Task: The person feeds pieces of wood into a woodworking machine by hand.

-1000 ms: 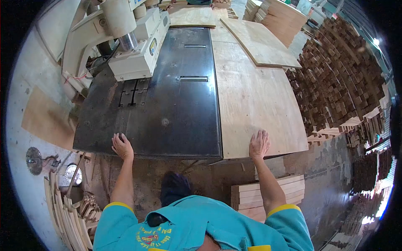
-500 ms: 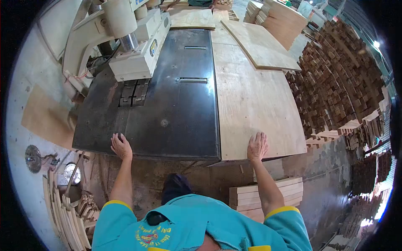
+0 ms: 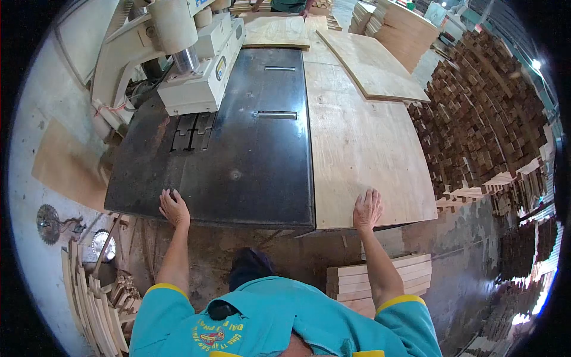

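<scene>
From where I stand, the person's left hand rests near the front edge of the black metal worktop, and the right hand lies on the pale plywood surface alongside it. Each grip is loose and wide, fingers extended, holding nothing. With the arms set apart, the hands seem placed for support, steadying the body as it leans in.

At the far end, a plywood sheet lies across the metal, near a co-worker's hand. Another plywood panel sits askew on the pale surface, probably set aside there to leave the metal free. The white machine head hangs over the left part, beside the slotted insert, likely so that it can bear on stock there.
</scene>
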A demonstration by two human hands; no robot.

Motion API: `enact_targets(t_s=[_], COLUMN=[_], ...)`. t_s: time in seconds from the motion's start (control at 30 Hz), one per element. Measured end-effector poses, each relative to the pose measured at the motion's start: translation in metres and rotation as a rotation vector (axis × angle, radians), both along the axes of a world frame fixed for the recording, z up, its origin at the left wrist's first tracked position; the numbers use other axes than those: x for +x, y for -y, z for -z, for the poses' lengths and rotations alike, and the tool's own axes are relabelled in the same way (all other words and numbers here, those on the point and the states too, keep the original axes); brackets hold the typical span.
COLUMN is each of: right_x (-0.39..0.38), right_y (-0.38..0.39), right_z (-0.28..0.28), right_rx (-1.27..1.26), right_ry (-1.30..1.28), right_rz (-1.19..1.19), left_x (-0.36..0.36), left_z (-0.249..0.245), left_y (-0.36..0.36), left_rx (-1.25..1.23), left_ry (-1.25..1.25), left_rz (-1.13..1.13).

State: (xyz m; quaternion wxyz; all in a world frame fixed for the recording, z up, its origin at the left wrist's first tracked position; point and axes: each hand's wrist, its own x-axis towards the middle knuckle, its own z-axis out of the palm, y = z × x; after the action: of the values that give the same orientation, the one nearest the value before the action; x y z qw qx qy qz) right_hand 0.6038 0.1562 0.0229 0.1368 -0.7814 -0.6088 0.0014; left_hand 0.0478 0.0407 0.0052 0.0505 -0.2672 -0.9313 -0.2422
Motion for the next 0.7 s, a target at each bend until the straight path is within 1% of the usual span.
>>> enact_targets(t_s=[0.27, 0.7], right_x=[0.0003, -0.0019], right_y=[0.0004, -0.0002], right_z=[0.0002, -0.0024], right_rx=[-0.019, -0.023], right_ry=[-0.019, -0.041], right_rz=[0.007, 0.031], left_x=[-0.0052, -0.0036], left_z=[0.0078, 0.0046], left_y=[-0.0003, -0.0006], left_rx=[0.016, 0.035], left_ry=[-0.029, -0.028], left_rz=[-0.004, -0.004])
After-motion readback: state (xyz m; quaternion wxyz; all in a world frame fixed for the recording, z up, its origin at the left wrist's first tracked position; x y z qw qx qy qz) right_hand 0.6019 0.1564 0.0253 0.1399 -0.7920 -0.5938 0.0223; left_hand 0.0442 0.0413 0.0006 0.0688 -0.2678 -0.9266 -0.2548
